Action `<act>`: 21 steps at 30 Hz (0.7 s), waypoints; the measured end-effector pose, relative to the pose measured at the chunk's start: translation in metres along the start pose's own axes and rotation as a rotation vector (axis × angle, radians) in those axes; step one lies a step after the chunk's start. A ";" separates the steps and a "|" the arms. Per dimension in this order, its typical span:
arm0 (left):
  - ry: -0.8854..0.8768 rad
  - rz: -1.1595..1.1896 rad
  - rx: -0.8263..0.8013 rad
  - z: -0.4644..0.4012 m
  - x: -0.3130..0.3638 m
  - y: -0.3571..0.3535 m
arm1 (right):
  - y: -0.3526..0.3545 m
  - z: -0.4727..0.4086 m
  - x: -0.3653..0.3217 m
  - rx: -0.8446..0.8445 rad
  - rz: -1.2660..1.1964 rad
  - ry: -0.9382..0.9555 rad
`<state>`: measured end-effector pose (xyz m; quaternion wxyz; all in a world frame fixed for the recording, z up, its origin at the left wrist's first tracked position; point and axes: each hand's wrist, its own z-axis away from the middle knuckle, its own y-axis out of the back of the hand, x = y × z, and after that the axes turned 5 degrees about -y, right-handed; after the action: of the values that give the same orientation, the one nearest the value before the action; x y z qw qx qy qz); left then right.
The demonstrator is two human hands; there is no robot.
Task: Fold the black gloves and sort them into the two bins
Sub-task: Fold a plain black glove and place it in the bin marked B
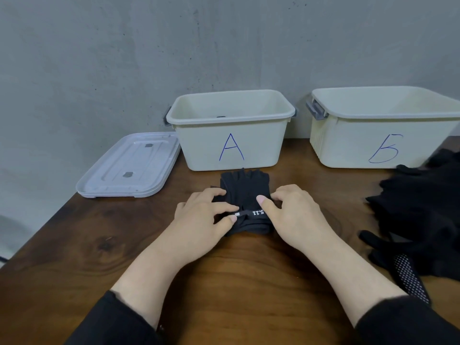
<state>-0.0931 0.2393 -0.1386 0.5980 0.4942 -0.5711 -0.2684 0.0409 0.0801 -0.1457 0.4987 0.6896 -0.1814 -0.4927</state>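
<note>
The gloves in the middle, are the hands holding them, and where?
Yes. Both hands, left hand and right hand, pinch the black gloves at the cuff end, near the white-lettered strap.

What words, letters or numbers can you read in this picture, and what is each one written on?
"A": blue handwriting on the front of the left bin.
"Б": blue handwriting on the front of the right bin.
"5.11": white print, seen upside down, on the wrist strap of the black gloves held between both hands.
A small white tag beside it on the strap is too small to read.

Black gloves (245,188) flat before bin A (231,145), bin Б (383,145) rightward.
</note>
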 end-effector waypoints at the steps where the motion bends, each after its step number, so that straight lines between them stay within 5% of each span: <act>1: 0.003 0.016 -0.038 0.002 -0.001 0.002 | 0.000 0.001 0.000 0.000 -0.008 -0.002; 21: -0.058 0.094 0.039 0.003 0.006 0.004 | 0.008 0.013 -0.010 -0.042 -0.113 0.012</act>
<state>-0.0951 0.2345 -0.1328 0.5836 0.4703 -0.6158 -0.2429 0.0270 0.0768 -0.1342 0.4857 0.6911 -0.1288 -0.5195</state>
